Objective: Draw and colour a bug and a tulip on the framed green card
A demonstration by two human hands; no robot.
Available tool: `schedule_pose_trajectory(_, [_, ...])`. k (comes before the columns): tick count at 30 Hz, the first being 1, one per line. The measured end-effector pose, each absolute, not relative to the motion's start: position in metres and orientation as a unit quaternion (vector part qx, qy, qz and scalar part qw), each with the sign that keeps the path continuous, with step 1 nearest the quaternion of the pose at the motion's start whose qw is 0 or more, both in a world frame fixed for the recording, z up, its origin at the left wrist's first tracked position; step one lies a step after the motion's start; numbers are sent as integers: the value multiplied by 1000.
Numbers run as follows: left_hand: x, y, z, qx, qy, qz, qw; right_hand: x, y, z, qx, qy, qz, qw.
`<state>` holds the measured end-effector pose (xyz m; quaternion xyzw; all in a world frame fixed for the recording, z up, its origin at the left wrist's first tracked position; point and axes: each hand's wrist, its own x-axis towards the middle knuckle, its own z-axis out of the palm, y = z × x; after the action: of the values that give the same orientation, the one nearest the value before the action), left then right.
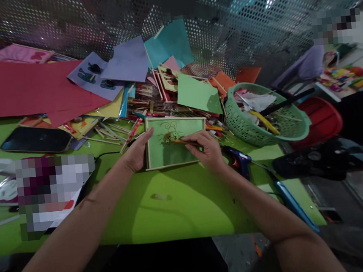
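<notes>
While the half-curled left hand [137,153] holds the card [170,156] and the right hand [207,148] tightly pinches a stick [179,141] at the drawing [170,132] between them, card slippage could mar it.

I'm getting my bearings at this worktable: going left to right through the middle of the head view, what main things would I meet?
Black phone → left hand → framed green picture → right hand → blue glue gun → green basket → red container.

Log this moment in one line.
left hand: holds framed green card | right hand: holds thin tool at drawing | nearby: glue gun
</notes>
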<state>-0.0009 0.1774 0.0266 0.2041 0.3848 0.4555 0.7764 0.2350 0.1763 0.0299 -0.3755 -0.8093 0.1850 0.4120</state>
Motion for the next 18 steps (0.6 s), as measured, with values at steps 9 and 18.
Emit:
schedule_pose_trajectory(9, [-3, 178, 22, 203, 378, 458, 778, 231, 175, 37, -378, -813, 166, 410])
schedule_pose_trajectory(18, [-6, 180, 18, 183, 373, 449, 791, 231, 188, 57, -379, -802, 186, 423])
